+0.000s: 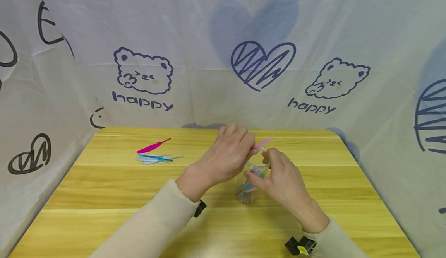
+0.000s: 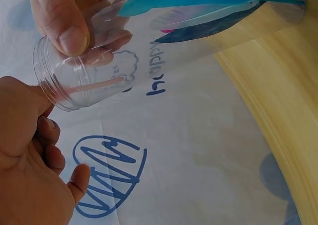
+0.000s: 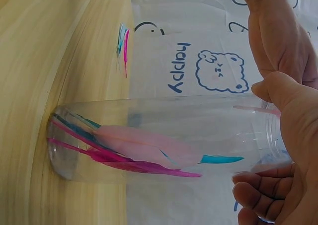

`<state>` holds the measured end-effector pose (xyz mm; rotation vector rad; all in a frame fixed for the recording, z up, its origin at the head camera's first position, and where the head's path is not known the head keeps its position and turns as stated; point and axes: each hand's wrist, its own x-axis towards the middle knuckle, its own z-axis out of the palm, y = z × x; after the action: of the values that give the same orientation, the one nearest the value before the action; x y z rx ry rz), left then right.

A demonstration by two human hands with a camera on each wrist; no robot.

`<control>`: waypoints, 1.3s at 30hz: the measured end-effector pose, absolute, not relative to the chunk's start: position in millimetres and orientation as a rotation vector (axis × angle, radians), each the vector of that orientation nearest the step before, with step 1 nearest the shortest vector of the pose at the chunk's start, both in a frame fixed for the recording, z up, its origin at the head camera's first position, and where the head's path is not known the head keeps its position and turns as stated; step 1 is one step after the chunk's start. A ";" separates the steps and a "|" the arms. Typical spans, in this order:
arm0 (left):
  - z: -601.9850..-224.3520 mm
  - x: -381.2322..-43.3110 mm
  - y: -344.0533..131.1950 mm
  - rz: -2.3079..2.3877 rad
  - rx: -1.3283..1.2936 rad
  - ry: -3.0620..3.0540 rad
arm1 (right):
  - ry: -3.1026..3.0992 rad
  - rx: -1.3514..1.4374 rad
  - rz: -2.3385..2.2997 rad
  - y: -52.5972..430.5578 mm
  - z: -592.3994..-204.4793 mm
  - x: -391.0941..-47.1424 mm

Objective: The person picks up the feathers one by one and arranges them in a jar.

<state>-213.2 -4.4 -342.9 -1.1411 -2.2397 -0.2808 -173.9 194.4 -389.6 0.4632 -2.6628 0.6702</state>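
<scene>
Pale pink feather (image 1: 265, 142) is at the mouth of a tall, transparent cylindrical jar (image 3: 218, 128), thin stem poking inside. On my feed I've got the left hand (image 1: 231, 147) pinching it, while the right hand (image 1: 283, 176) grips the jar near its rim. Magenta and blue feathers (image 1: 155, 158) lie on the yellow wood-grain table (image 1: 104, 196), off left.

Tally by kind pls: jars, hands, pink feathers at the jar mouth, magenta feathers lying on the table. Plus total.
Clear jar: 1
Hands (left hand, right hand): 2
Pink feather at the mouth: 1
Magenta feather on the table: 1
Total: 5
Feathers inside the jar overlap; not counted.
</scene>
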 end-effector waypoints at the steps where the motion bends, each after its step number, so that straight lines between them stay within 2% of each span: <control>1: -343.1 -213.2 -4.5 -0.277 -1.143 -2.246 | -2.663 0.463 0.672 194.4 -389.6 -173.8; 39: -342.1 -214.1 -10.6 -0.326 -1.103 -2.328 | -2.676 0.432 0.679 192.3 -388.9 -172.4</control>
<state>-214.1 -10.6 -342.1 -1.1033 -2.3282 -0.3265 -172.4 192.3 -388.9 0.4323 -2.6762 0.6786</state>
